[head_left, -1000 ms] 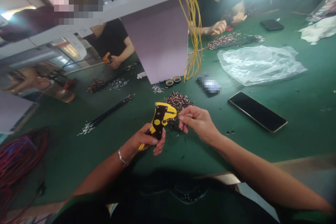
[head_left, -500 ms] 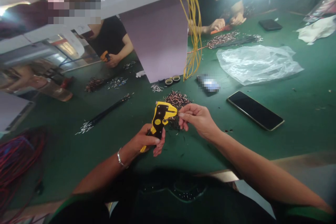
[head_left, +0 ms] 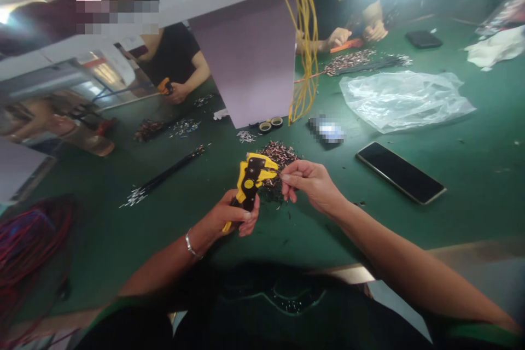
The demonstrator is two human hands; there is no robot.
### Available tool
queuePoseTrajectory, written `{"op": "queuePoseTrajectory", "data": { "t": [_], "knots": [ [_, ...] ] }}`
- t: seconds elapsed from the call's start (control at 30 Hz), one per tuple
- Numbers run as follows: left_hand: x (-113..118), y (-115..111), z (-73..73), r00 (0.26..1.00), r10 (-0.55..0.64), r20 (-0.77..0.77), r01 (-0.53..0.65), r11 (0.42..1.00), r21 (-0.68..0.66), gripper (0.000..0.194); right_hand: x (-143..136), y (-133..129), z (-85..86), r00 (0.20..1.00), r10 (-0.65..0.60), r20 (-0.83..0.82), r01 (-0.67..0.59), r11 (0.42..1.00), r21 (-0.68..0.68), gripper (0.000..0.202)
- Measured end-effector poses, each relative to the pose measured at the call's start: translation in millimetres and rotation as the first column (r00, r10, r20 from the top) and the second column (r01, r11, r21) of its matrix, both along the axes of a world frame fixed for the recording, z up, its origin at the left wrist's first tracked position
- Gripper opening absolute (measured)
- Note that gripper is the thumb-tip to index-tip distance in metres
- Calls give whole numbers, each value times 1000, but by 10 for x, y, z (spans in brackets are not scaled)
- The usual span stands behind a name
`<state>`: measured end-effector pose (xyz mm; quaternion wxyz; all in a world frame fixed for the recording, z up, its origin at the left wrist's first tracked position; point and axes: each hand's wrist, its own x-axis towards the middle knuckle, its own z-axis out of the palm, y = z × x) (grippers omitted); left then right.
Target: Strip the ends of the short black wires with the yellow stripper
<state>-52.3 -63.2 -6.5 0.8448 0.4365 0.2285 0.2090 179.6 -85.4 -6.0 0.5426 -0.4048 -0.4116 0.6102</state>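
Observation:
My left hand (head_left: pixel 240 213) is wrapped around the handles of a yellow and black wire stripper (head_left: pixel 249 181), its jaws pointing right. My right hand (head_left: pixel 305 180) pinches thumb and fingers together at the jaw tips. Between them is a short dark wire (head_left: pixel 280 173), mostly hidden by the fingertips. Behind and below the tool lies a pile of short wire pieces (head_left: pixel 279 152) with black covering and copper-coloured ends. A bundle of long black wires (head_left: pixel 166 174) with pale ends lies to the left on the green table (head_left: pixel 164 251).
To the right lie a black phone (head_left: pixel 401 172), a clear plastic bag (head_left: pixel 404 101) and a blurred-out device (head_left: pixel 327 130). Yellow cables (head_left: pixel 303 65) hang beside a pale panel (head_left: pixel 250 60). Tape rolls (head_left: pixel 270 124) sit at its foot. Red cables (head_left: pixel 30 251) lie left. Co-workers' hands (head_left: pixel 340 37) are across the table.
The fingers of my left hand have tightened on the handles, and the wire stripper's head has shifted, with its jaws looking further apart. My right hand stays at the jaw tips.

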Motion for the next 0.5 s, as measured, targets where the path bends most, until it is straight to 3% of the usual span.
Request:
{"op": "queuePoseTrajectory", "data": {
  "t": [0.1, 0.33, 0.5],
  "knots": [
    [-30, 46, 21, 999, 28, 31, -28, 1000, 5, 26, 3, 2, -2, 1000, -19, 19, 19, 1000, -14, 21],
    [4, 130, 39, 959, 282, 15, -280, 942, 187, 30, -46, -43, -18, 992, 87, 93, -82, 995, -47, 17],
    [65, 100, 21, 937, 344, -58, -317, 908, 274, 37, -122, -101, -48, 967, 182, 175, -168, 981, -92, 15]
  ]
}}
